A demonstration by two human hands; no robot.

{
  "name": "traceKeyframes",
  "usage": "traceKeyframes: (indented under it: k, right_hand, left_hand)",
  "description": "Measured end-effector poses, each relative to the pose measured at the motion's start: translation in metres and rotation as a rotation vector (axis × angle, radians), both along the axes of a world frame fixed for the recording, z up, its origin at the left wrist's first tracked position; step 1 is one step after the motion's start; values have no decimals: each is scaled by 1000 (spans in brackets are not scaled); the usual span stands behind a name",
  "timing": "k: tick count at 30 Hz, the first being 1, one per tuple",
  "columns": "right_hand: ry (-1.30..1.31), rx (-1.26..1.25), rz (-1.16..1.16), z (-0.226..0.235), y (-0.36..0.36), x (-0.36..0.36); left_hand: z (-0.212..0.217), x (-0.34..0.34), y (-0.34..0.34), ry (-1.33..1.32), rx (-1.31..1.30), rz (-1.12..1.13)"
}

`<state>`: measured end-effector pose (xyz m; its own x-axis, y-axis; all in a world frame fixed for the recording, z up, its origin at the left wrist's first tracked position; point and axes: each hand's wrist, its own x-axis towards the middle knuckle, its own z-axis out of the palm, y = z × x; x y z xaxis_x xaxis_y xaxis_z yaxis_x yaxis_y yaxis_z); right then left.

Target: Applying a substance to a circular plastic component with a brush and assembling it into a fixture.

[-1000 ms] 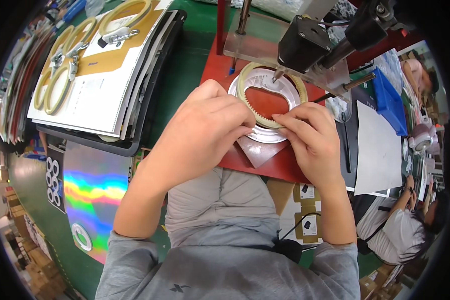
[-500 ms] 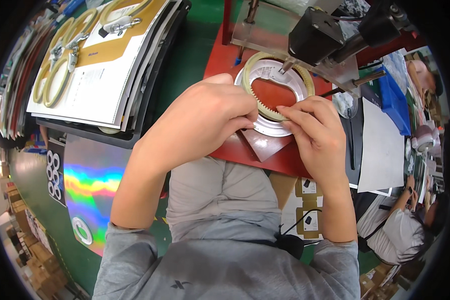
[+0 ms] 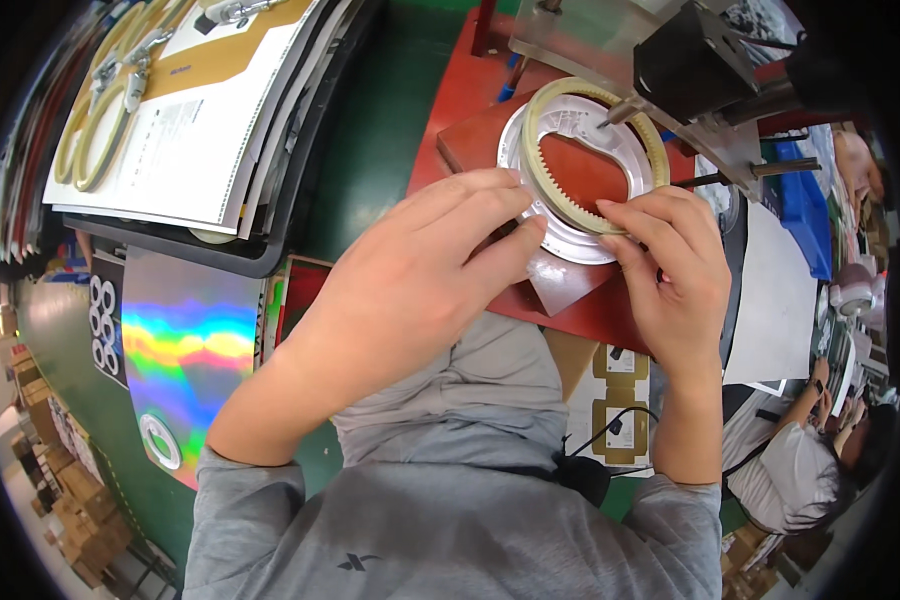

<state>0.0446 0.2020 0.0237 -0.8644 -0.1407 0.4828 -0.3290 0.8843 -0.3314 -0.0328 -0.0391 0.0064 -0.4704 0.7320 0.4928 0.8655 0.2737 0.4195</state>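
Observation:
A white round ring (image 3: 576,244) with a curved inner opening lies on a reddish-brown block (image 3: 470,150). Over it sits a cream toothed ring (image 3: 660,160), tilted, its teeth facing inward. My left hand (image 3: 435,245) is at the near-left rim of the white ring, thumb and forefinger curled at its edge; its other fingers are partly hidden. With thumb and forefinger, my right hand (image 3: 675,265) pinches the near edge of the toothed ring. A metal tip (image 3: 620,112) of the rig reaches over the far part of the rings.
Beyond the rings stands a rig with a clear plate (image 3: 570,45) and a black motor block (image 3: 695,60). At left, a black tray (image 3: 260,255) bears papers and cream hoops with metal clamps (image 3: 105,135). A blue bin (image 3: 805,210) and a co-worker (image 3: 795,460) are at right.
The view has shifted, so the rings and rig appear farther right. My left thumb and forefinger have moved apart a little at the white ring's rim. The right hand still pinches the toothed ring.

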Motion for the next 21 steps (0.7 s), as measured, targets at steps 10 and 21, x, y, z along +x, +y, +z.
traceKeyframes:
  k: [10, 21]
  right_hand:
    - [71, 161, -13, 4, -13, 8]
    - [85, 93, -51, -5, -28, 10]
  left_hand:
    - [-8, 1, -2, -112, 92, 12]
    - [-15, 14, 3, -205, 231, 132]
